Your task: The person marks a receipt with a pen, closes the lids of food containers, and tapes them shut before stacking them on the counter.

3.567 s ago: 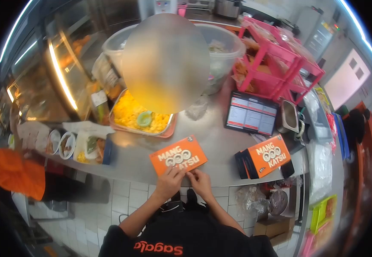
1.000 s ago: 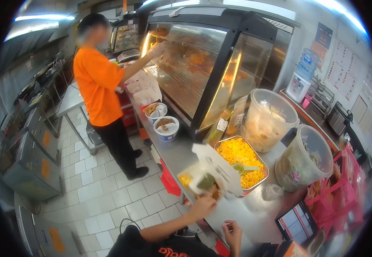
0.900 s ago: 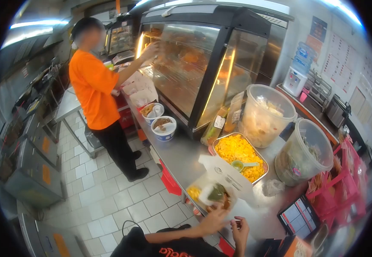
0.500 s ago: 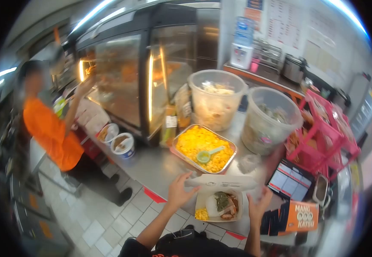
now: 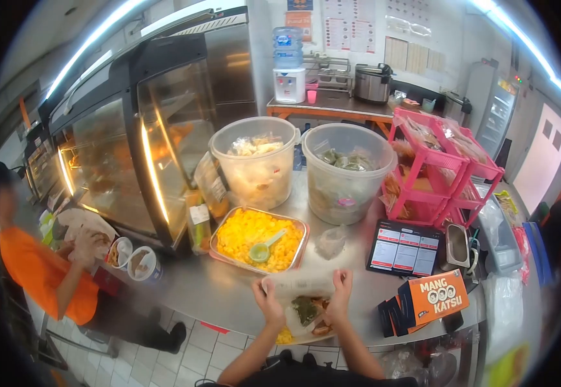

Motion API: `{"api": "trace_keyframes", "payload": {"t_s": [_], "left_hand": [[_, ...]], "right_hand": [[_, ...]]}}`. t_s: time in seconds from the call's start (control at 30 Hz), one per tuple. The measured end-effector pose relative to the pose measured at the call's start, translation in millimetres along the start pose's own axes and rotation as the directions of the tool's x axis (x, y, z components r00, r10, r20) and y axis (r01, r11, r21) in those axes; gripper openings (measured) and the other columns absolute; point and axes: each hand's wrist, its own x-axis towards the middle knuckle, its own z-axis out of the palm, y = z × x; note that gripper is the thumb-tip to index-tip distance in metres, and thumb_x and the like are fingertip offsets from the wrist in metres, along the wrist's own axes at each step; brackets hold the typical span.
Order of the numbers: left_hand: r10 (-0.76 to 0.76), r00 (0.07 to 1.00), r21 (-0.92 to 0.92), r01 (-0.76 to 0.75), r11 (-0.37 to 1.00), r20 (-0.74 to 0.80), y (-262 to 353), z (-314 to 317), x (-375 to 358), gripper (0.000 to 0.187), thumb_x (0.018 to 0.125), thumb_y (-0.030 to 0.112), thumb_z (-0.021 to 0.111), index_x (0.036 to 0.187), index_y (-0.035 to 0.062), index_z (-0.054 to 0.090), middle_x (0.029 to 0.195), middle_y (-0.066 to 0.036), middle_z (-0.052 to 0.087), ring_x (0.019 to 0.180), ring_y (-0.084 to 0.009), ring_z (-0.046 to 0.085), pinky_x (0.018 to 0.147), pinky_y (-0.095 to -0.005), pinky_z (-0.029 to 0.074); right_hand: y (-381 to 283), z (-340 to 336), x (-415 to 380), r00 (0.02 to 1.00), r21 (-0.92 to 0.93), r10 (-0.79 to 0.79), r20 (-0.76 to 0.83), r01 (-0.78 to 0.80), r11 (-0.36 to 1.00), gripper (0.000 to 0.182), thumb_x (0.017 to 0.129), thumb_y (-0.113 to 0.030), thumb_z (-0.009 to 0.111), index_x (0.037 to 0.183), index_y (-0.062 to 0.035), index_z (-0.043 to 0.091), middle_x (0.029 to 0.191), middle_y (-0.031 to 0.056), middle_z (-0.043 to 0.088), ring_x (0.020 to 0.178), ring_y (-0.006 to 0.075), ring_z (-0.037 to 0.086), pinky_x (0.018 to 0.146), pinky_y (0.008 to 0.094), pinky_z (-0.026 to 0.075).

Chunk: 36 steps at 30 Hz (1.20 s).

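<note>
A white paper food box [image 5: 316,332] sits at the near edge of the counter. Rice, a dark green leafy topping [image 5: 306,311], brown meat pieces and a bit of yellow food show inside it. My left hand [image 5: 269,304] grips the left end of its raised lid [image 5: 298,282], and my right hand [image 5: 339,298] grips the right end. The lid stands partly up between them. Just beyond is a metal tray [image 5: 304,226] of yellow scrambled-looking food, with a pale green scoop [image 5: 261,251] resting in it.
Two large clear tubs [image 5: 255,174] hold bagged items behind the tray. Right of my hands are a tablet [image 5: 403,248], an orange box [image 5: 432,298] and pink stacked baskets [image 5: 432,158]. A glass display warmer [image 5: 100,155] and a co-worker in an orange shirt [image 5: 45,267] are at left.
My hands have closed onto the two ends of the lid; before, their fingers were spread beside the box. The view has turned rightward. The co-worker's raised arm has come down.
</note>
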Motion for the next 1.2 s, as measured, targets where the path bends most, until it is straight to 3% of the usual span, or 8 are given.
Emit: {"api": "trace_keyframes", "payload": {"t_s": [0.13,0.23,0.3,0.5,0.73,0.93,1.0,1.2], "left_hand": [[0.139,0.99,0.217,-0.132,0.967,-0.018,-10.4,6.7,-3.7,0.021,0.093,0.023,0.047,0.096,0.003,0.042,0.091,-0.004,0.043,0.088,-0.013,0.042,0.083,-0.0244,0.034],[0.418,0.897,0.421,-0.438,0.794,0.144,12.0,17.0,2.6,0.02,0.093,0.016,0.045,0.104,0.0002,0.049,0.095,-0.01,0.049,0.09,-0.0185,0.047,0.084,-0.0282,0.037],[0.312,0.715,0.528,-0.682,0.506,0.625,47.7,7.1,17.7,0.019,0.086,0.006,0.053,0.103,0.0019,0.059,0.095,-0.015,0.059,0.094,-0.0261,0.057,0.08,-0.0325,0.044],[0.239,0.443,0.289,-0.826,0.484,0.864,54.5,-9.8,56.2,0.025,0.071,-0.009,0.061,0.091,0.0041,0.067,0.083,-0.011,0.067,0.092,-0.0286,0.063,0.074,-0.0314,0.053],[0.17,0.427,0.239,-0.745,0.623,0.888,57.9,-5.3,64.4,0.022,0.07,-0.01,0.06,0.087,0.0025,0.067,0.088,-0.011,0.067,0.094,-0.0281,0.063,0.077,-0.0308,0.053],[0.367,0.289,0.098,-0.884,0.458,0.884,59.1,-26.8,37.9,0.028,0.071,-0.012,0.058,0.095,0.0008,0.065,0.098,-0.013,0.065,0.093,-0.0278,0.063,0.078,-0.0295,0.052],[-0.097,0.729,0.554,-0.419,0.72,0.677,67.1,-50.1,20.0,0.039,0.071,-0.012,0.056,0.105,0.0038,0.063,0.102,-0.014,0.064,0.09,-0.0285,0.064,0.078,-0.0284,0.051],[-0.28,0.346,0.437,-0.805,0.401,0.895,36.4,-134.6,-4.4,0.051,0.074,-0.01,0.052,0.12,0.0101,0.054,0.135,-0.022,0.037,0.118,-0.039,0.044,0.098,-0.0373,0.036]], "right_hand": [[-18.0,23.5,-30.2,0.932,0.028,-0.184,-0.313,0.203,0.979,0.017,0.093,-0.02,0.042,0.085,-0.0052,0.044,0.086,0.004,0.046,0.092,0.0161,0.04,0.084,0.0281,0.03],[-39.3,17.4,-24.7,0.867,-0.408,-0.478,-0.138,0.39,0.825,0.016,0.09,-0.016,0.047,0.098,-0.0043,0.053,0.09,0.009,0.05,0.092,0.0214,0.047,0.083,0.0303,0.035],[-57.5,-4.0,-16.2,0.894,-0.593,-0.355,0.272,0.446,0.67,0.025,0.084,-0.01,0.054,0.108,-0.0065,0.057,0.09,0.0128,0.051,0.087,0.0273,0.051,0.08,0.0337,0.041],[-94.1,-20.5,9.2,0.559,-0.584,-0.529,0.638,0.799,0.141,0.023,0.074,-0.005,0.06,0.097,-0.0083,0.065,0.111,0.0102,0.056,0.095,0.0277,0.055,0.08,0.0355,0.045],[-81.5,-22.4,36.3,0.467,-0.407,-0.357,0.809,0.883,0.234,0.024,0.07,0.0,0.06,0.093,-0.0071,0.065,0.112,0.0074,0.058,0.099,0.0264,0.057,0.077,0.0357,0.048],[-59.1,-41.5,6.5,0.397,-0.385,-0.583,0.708,0.91,0.153,0.035,0.067,0.005,0.055,0.099,-0.0055,0.062,0.114,0.0091,0.058,0.1,0.0259,0.058,0.079,0.0342,0.05],[-63.1,-61.3,-12.7,0.697,-0.558,-0.309,0.647,0.71,0.43,0.037,0.067,0.008,0.053,0.101,-0.0049,0.061,0.114,0.0117,0.058,0.099,0.0277,0.059,0.077,0.035,0.051],[-32.1,-115.0,-64.3,0.723,-0.581,-0.046,0.69,0.59,0.561,0.05,0.071,0.009,0.05,0.117,-0.0093,0.054,0.116,0.0166,0.055,0.116,0.0309,0.047,0.094,0.0376,0.041]]}}
